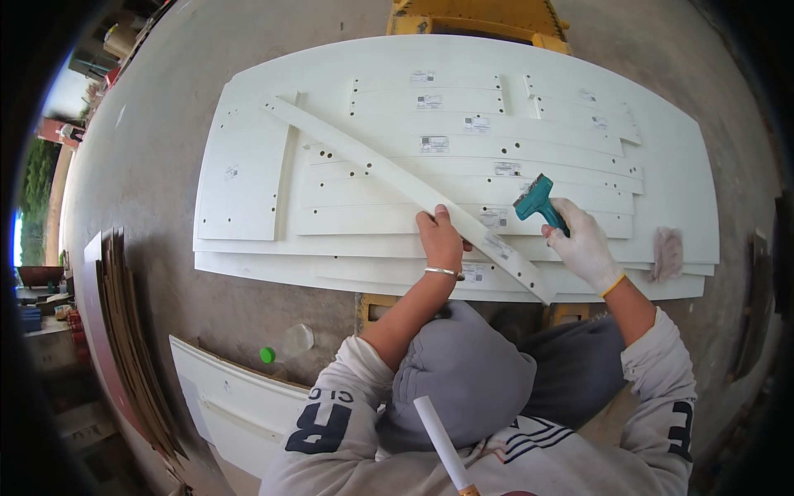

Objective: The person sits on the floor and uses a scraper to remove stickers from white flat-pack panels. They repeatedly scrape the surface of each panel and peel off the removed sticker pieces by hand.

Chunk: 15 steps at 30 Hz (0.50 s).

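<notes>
A long narrow white board [364,161] lies slantwise across the other boards, its near end by the front edge of the stack. My left hand [441,240], bare with a silver bangle at the wrist, grips this strip near its middle. My right hand [583,248] wears a white glove and is closed around the handle of a teal scraper [533,197]. The scraper's head points up and left, to the right of the strip. Underneath are several flat white panels [579,153] with drilled holes and paper labels. A label [498,246] also sits on the strip near my left hand.
A crumpled pale cloth or bag [667,253] rests at the panels' right end. Yellow supports [480,16] show behind the stack. On the floor at left are a clear bottle [298,339] with a green cap, a white panel [236,393] and upright boards [124,331].
</notes>
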### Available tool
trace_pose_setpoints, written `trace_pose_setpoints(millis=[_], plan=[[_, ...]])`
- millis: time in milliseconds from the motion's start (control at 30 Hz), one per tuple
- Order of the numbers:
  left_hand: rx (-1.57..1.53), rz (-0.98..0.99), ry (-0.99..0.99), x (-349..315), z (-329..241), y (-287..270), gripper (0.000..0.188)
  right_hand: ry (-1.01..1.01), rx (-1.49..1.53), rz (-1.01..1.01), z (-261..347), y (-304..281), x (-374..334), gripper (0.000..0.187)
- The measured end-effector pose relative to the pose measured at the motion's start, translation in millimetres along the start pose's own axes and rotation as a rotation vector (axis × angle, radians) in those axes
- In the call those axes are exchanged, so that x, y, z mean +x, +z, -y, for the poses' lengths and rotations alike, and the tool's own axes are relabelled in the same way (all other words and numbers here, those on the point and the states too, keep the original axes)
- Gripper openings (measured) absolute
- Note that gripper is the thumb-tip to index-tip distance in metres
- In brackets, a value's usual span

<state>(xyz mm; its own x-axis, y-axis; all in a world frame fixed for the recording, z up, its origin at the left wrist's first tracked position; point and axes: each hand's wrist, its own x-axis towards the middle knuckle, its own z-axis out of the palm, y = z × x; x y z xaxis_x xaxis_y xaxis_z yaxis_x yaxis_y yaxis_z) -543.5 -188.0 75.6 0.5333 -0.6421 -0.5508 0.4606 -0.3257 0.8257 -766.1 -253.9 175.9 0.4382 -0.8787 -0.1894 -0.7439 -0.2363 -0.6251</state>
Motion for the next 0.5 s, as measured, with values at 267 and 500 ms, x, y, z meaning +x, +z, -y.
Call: trace_pose_setpoints(millis=[267, 500], plan=[[1.241, 0.929, 0.236, 17, 7, -23, 0.026, -0.043, -0.474, 0.186, 9, -2, 23, 0.061], [0.824, 1.355, 1.565, -21, 39, 6, 0.028, -0.048, -0.647, 0.381, 16, 9, 8, 0.06]])
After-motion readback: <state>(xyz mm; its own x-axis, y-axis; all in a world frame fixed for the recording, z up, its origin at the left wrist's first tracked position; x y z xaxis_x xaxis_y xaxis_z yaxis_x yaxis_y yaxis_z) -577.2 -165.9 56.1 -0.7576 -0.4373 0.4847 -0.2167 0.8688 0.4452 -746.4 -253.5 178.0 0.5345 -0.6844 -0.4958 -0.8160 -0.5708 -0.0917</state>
